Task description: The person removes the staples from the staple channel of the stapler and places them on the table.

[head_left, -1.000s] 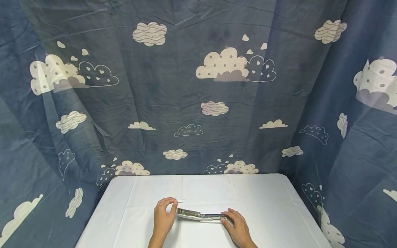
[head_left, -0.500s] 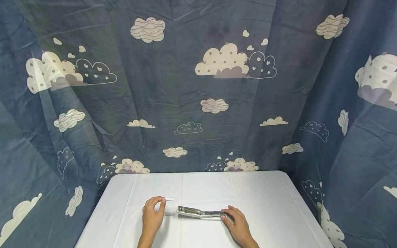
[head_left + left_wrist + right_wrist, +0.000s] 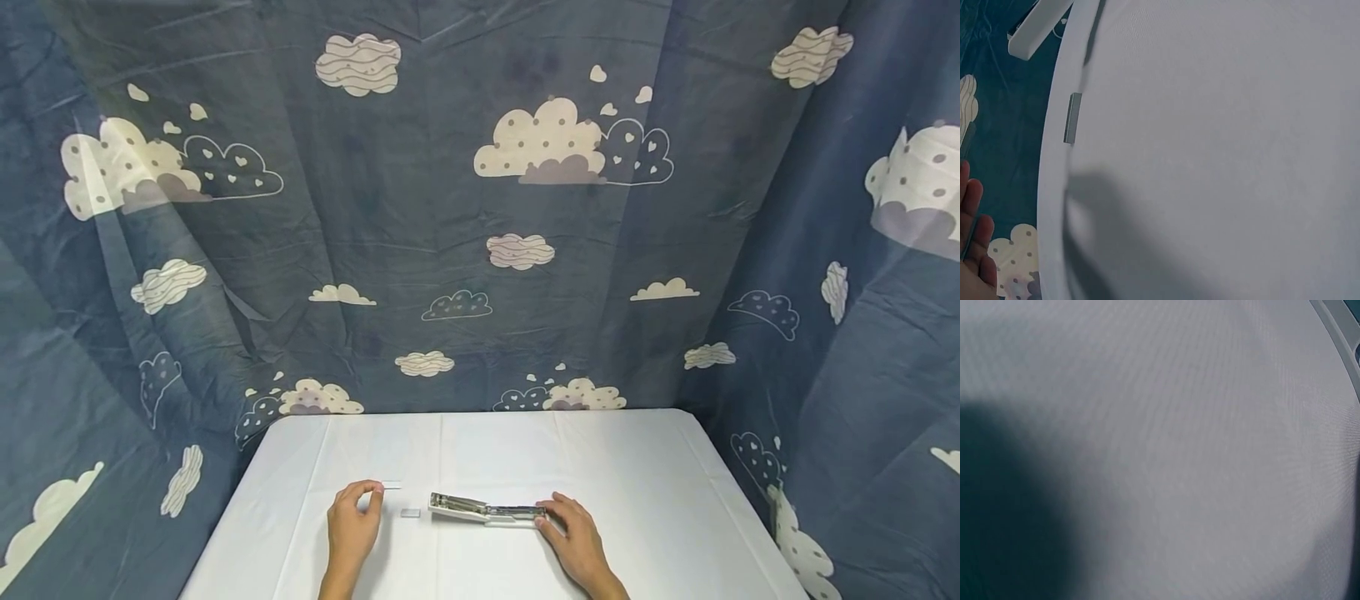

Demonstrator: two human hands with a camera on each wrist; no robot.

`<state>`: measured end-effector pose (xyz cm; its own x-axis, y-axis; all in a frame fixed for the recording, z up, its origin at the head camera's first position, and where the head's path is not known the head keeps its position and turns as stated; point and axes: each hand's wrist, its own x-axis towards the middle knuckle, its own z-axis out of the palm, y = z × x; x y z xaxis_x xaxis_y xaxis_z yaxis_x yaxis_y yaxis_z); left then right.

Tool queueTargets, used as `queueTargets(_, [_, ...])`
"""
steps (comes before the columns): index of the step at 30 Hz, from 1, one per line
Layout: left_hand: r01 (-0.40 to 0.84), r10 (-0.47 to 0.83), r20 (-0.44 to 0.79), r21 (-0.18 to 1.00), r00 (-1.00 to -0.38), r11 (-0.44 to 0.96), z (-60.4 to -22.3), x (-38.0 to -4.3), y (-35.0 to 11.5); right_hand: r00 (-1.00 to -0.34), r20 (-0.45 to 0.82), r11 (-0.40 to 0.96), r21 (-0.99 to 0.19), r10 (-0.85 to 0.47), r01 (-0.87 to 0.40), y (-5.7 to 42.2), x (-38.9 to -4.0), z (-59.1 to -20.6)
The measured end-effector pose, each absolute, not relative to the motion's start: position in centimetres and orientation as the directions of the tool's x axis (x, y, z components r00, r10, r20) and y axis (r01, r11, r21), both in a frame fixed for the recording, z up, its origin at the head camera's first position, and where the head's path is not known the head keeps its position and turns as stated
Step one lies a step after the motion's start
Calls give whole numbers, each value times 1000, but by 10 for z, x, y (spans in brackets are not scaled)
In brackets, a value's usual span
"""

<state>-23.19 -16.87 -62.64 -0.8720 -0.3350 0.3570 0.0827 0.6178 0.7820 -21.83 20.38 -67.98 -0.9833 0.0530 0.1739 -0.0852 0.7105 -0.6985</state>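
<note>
An opened-out stapler (image 3: 459, 507), white outside with bare metal inside, lies across the front middle of the white table. My right hand (image 3: 576, 543) grips its right end between thumb and fingers. To the stapler's left, my left hand (image 3: 351, 523) pinches a thin strip, likely a staple strip (image 3: 392, 486), above the table. A short grey staple strip (image 3: 410, 513) rests between that hand and the stapler. In the left wrist view this short strip (image 3: 1072, 119) lies near the stapler's white end (image 3: 1029, 40), and the left hand's fingers (image 3: 982, 234) show at the edge.
The white cloth-covered table (image 3: 600, 458) has rounded far corners. A dark blue curtain (image 3: 420, 208) with cloud prints hangs behind it and along both sides. The right wrist view holds mostly white cloth (image 3: 1197, 456) and a dark blur.
My left hand has moved left, away from the stapler, with the thin strip pinched. The short strip on the table has come into sight. The right hand stays on the stapler.
</note>
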Motion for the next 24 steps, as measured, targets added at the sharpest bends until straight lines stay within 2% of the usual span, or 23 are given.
queueTargets(24, [-123, -346, 158, 737, -925, 665, -646, -233, -180, -987, 144, 711, -701, 67, -54, 203, -218, -678])
